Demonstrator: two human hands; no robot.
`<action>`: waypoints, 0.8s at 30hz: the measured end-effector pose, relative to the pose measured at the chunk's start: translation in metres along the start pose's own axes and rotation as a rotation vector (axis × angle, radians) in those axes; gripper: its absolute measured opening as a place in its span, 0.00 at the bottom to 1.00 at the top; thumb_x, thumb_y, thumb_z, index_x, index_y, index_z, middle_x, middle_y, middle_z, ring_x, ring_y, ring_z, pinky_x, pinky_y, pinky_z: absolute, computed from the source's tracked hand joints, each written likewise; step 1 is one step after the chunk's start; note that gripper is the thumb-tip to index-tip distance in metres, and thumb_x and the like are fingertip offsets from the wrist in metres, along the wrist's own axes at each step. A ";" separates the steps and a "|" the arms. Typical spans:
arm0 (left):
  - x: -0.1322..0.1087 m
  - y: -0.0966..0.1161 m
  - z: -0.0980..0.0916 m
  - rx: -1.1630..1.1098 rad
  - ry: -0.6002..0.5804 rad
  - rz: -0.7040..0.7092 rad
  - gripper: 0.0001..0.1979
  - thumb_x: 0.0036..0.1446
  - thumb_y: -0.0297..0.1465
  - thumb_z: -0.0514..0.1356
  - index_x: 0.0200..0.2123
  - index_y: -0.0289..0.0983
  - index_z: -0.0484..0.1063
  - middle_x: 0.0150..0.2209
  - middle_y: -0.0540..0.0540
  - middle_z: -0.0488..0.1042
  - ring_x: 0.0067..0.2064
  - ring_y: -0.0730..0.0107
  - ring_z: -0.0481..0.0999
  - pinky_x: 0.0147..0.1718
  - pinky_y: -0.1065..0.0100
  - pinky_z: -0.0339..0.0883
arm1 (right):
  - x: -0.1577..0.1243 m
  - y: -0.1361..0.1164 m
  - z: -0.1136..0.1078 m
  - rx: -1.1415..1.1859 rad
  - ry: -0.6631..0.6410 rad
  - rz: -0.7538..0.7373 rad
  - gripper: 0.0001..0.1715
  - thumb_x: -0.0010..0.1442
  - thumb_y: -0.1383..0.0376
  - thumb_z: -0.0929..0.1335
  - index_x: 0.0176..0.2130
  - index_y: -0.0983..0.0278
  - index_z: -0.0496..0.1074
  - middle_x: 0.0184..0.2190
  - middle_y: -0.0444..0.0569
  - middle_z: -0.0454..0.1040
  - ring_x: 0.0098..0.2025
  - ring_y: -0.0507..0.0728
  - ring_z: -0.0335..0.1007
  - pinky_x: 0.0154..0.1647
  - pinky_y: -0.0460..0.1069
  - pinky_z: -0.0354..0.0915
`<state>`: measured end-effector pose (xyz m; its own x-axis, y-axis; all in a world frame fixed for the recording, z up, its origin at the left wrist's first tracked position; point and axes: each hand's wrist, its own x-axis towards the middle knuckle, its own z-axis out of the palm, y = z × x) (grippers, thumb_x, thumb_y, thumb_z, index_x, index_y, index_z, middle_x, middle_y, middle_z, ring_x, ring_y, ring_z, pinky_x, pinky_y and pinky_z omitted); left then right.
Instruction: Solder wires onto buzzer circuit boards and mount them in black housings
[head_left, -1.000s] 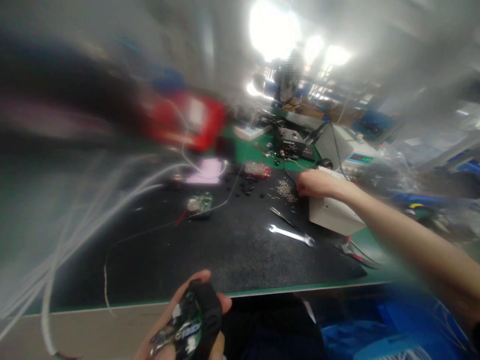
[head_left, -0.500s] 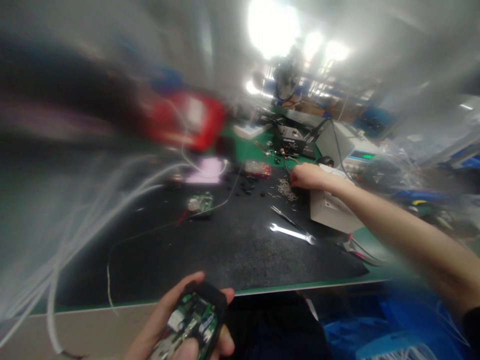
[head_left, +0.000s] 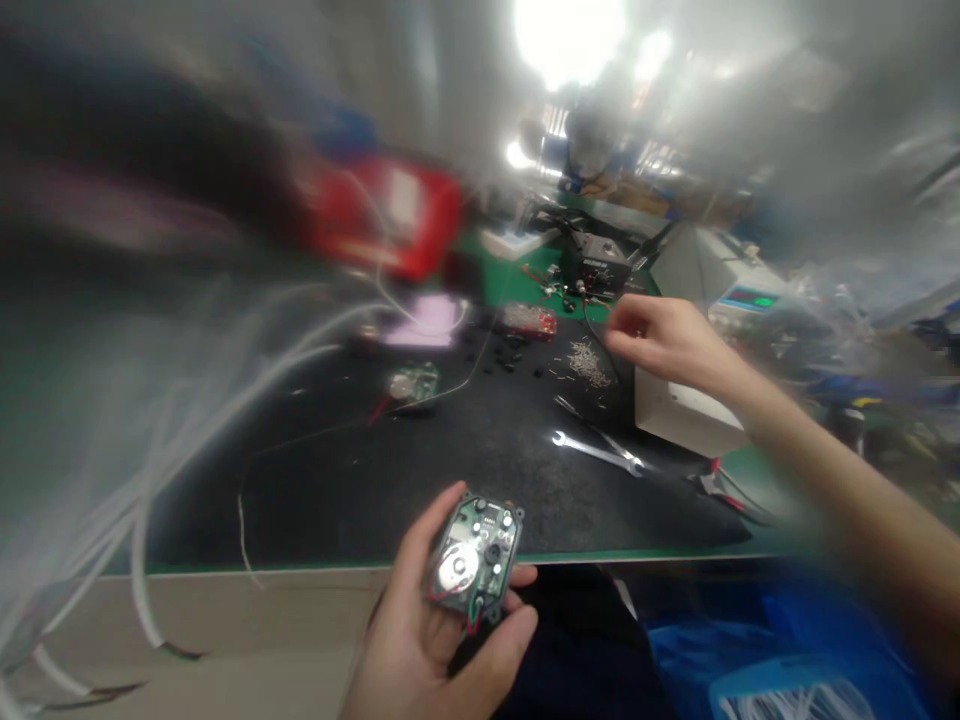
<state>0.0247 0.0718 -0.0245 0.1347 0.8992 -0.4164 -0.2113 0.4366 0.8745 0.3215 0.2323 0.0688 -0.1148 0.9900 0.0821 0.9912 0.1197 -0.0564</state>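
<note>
My left hand (head_left: 431,645) is wrapped round a small electronic unit, a circuit board (head_left: 484,550) in a dark housing, just past the table's front edge. A round silvery part and thin red and green wires show on the board's upturned face. My right hand (head_left: 660,335) hovers over the corner of a white box (head_left: 686,415), to the right of a pile of small screws (head_left: 589,365). Its fingers are curled together, and whatever lies in them is too small or hidden to make out.
On the black mat lie a wrench (head_left: 598,453), a slim metal tool (head_left: 581,418), another circuit board (head_left: 420,382) and black bits (head_left: 510,355). Farther back are a red-edged tray (head_left: 530,320) and a black device (head_left: 600,265). White cables (head_left: 150,500) hang at left; pliers (head_left: 724,490) lie right.
My left hand has risen and moved right, and the unit is turned so its other face shows. My right hand has lifted from the screw pile and shifted slightly right.
</note>
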 end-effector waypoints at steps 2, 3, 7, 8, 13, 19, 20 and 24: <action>0.000 -0.001 0.004 0.023 -0.019 -0.015 0.49 0.54 0.36 0.75 0.72 0.47 0.52 0.47 0.41 0.84 0.43 0.62 0.86 0.49 0.66 0.78 | -0.037 -0.022 -0.001 0.339 0.065 -0.042 0.08 0.68 0.62 0.67 0.40 0.64 0.75 0.37 0.48 0.78 0.37 0.54 0.74 0.36 0.47 0.67; -0.001 0.000 0.006 0.032 -0.033 -0.024 0.48 0.55 0.36 0.74 0.72 0.46 0.52 0.45 0.41 0.84 0.43 0.61 0.86 0.51 0.64 0.77 | -0.056 -0.035 0.002 0.534 0.092 -0.073 0.06 0.67 0.63 0.69 0.38 0.63 0.75 0.35 0.46 0.78 0.36 0.54 0.73 0.34 0.46 0.67; -0.003 0.004 0.010 0.024 -0.104 -0.063 0.46 0.58 0.35 0.72 0.73 0.48 0.51 0.44 0.44 0.84 0.46 0.58 0.86 0.53 0.60 0.77 | -0.117 -0.080 0.025 0.854 0.006 -0.121 0.03 0.68 0.65 0.70 0.38 0.59 0.74 0.37 0.42 0.77 0.38 0.52 0.74 0.35 0.45 0.67; -0.004 0.004 0.011 0.007 -0.110 -0.058 0.45 0.58 0.35 0.72 0.72 0.48 0.52 0.46 0.44 0.83 0.46 0.57 0.86 0.53 0.59 0.77 | -0.127 -0.089 0.032 0.882 -0.003 -0.133 0.03 0.68 0.66 0.70 0.38 0.58 0.74 0.37 0.42 0.77 0.39 0.51 0.74 0.35 0.45 0.68; -0.004 -0.002 0.011 0.032 -0.088 0.048 0.42 0.57 0.32 0.72 0.70 0.46 0.57 0.58 0.43 0.79 0.54 0.52 0.83 0.53 0.60 0.79 | -0.140 -0.113 0.049 0.879 0.127 -0.213 0.03 0.66 0.68 0.71 0.39 0.59 0.75 0.37 0.45 0.75 0.39 0.52 0.73 0.36 0.48 0.69; -0.005 -0.007 0.010 0.197 -0.067 0.164 0.40 0.57 0.30 0.70 0.69 0.44 0.60 0.59 0.40 0.79 0.55 0.48 0.82 0.55 0.53 0.77 | -0.144 -0.113 0.053 0.814 0.130 -0.279 0.06 0.66 0.68 0.72 0.44 0.59 0.78 0.42 0.48 0.74 0.43 0.53 0.73 0.39 0.47 0.72; -0.005 -0.007 0.010 0.211 -0.066 0.176 0.40 0.57 0.30 0.70 0.69 0.45 0.60 0.59 0.40 0.79 0.55 0.48 0.83 0.54 0.53 0.78 | -0.145 -0.113 0.053 0.816 0.118 -0.280 0.07 0.66 0.68 0.72 0.45 0.59 0.78 0.42 0.48 0.73 0.43 0.53 0.73 0.39 0.47 0.72; -0.006 -0.009 0.008 0.223 -0.085 0.170 0.41 0.58 0.32 0.70 0.71 0.46 0.59 0.59 0.42 0.79 0.54 0.48 0.83 0.52 0.54 0.79 | -0.148 -0.114 0.052 0.827 0.074 -0.271 0.06 0.66 0.67 0.72 0.45 0.59 0.77 0.43 0.49 0.72 0.43 0.53 0.73 0.38 0.48 0.73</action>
<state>0.0334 0.0629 -0.0278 0.1983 0.9489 -0.2454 -0.0206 0.2543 0.9669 0.2225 0.0760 0.0111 -0.3067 0.9155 0.2604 0.5612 0.3950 -0.7274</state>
